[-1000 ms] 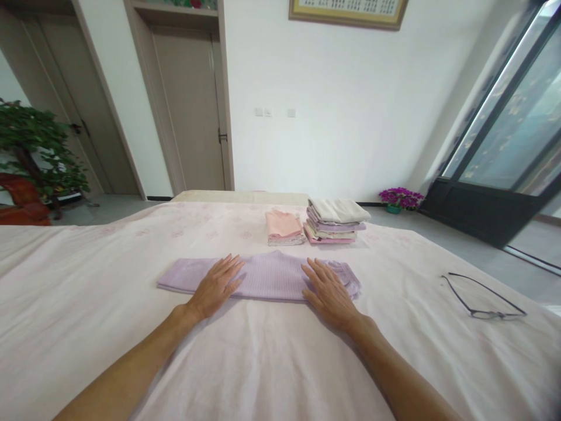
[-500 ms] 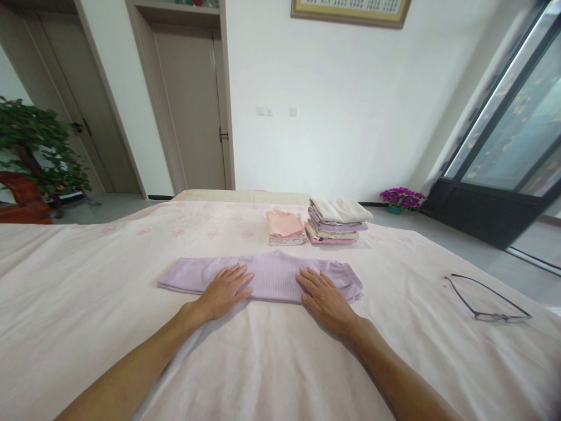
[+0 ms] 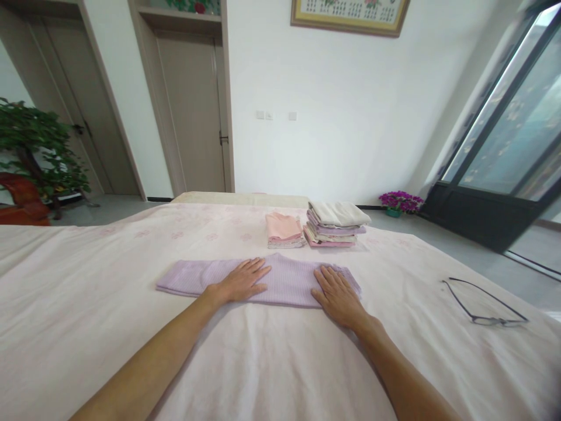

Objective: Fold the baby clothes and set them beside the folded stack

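Observation:
A lilac cloth [image 3: 193, 278] lies folded into a long strip on the pale pink sheet of the bed [image 3: 87, 327]. My left hand [image 3: 241, 282] rests flat on the middle of the strip, fingers stretched out toward the right. My right hand [image 3: 336, 295] lies flat on the strip's right end, fingers spread. Neither hand holds anything.
Behind the strip stand a small folded peach pile [image 3: 284, 230] and a taller stack of folded cloths [image 3: 335, 223]. A pair of glasses [image 3: 482, 303] lies at the right of the bed. A potted plant [image 3: 39, 152] stands far left, purple flowers [image 3: 401, 202] on the floor.
My left hand has slid to the right along the strip toward its middle. My right hand shifted slightly right toward the strip's end. Both stayed flat on the cloth.

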Demonstrator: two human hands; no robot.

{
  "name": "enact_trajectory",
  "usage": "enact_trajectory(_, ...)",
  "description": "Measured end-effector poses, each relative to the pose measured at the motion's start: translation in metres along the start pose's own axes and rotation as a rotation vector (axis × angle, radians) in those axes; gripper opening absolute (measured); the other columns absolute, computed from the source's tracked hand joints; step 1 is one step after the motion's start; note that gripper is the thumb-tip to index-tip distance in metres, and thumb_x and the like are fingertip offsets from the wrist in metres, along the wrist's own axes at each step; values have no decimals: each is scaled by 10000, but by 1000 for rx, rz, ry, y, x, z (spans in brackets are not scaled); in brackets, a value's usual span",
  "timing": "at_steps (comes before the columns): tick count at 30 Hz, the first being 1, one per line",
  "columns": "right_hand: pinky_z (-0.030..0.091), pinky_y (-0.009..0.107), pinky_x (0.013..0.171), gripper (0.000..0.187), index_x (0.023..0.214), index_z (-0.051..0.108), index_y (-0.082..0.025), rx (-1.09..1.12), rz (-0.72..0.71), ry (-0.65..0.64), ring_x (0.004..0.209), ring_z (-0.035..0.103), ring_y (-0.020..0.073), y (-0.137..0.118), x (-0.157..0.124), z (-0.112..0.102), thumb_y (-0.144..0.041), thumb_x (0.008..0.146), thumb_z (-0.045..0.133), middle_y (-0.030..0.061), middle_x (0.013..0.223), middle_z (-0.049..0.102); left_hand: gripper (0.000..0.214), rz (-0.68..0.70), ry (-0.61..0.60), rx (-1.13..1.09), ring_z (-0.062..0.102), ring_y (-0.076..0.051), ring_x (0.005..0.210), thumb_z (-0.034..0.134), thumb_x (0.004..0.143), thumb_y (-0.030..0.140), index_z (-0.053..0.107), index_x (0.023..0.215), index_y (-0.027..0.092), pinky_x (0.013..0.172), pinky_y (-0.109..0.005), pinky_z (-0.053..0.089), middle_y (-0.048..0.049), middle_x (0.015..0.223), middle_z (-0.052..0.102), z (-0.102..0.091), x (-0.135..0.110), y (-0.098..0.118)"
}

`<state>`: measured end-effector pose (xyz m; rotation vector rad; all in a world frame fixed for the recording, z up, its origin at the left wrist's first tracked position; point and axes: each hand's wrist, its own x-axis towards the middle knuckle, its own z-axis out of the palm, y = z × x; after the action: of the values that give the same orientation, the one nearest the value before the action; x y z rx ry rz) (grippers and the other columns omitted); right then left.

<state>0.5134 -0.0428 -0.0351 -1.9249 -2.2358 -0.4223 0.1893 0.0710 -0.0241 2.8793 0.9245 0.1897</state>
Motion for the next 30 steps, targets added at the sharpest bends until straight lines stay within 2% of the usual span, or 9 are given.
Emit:
enact_trajectory(4,239,497,1162,569,1434,441,-134,13,-3,31,1413,310,300,1,0,0,-457,970,379,141,1515,378,632,-24,-16,19,118,-222,1483,246,962,613,242,1519,315,1181,-418,113,-45,1613,146,-7,-15,-18)
enact_trajectory(10,262,481,1152,547,1421,462,-156,33,14,28,1404,329,287,-1,1,-5,-456,971,378,124,1506,401,613,-164,12,44,163,-199,1475,265,969,590,240,1520,321,1184,-401,96,-36,1604,178,-13,-45,-54)
enact_trajectory(15,289,461,1134,540,1415,474,-160,-17,-3,61,1377,372,279,3,1,-3,-455,976,365,110,1478,447,598,-358,45,82,215,-229,1461,285,970,555,317,1501,283,1176,-434,109,-57,1577,274,-10,-73,-85)
enact_trajectory(18,307,453,1121,530,1408,485,-165,-48,-22,110,1362,393,277,5,1,1,-451,980,360,103,1461,473,598,-505,75,82,215,-206,1461,224,984,513,292,1513,242,1175,-417,118,-61,1575,283,-8,-90,-101)
enact_trajectory(21,316,447,1114,526,1406,488,-176,-74,-32,141,1353,404,273,7,1,4,-456,981,358,97,1454,483,582,-628,103,87,204,-198,1464,168,990,480,275,1518,260,1174,-434,115,-37,1575,286,-9,-105,-109)
enact_trajectory(25,336,444,1101,521,1399,498,-178,-88,-39,156,1338,426,272,9,1,6,-456,981,358,97,1443,496,580,-723,93,91,201,-251,1464,219,973,510,359,1486,279,1157,-479,158,-39,1575,287,-12,-116,-112)
enact_trajectory(30,346,451,1099,527,1398,499,-163,-86,-66,169,1337,428,277,12,2,8,-449,983,350,102,1438,501,565,-737,143,84,250,-232,1449,230,973,449,406,1465,235,1155,-416,220,-53,1553,338,-9,-127,-124)
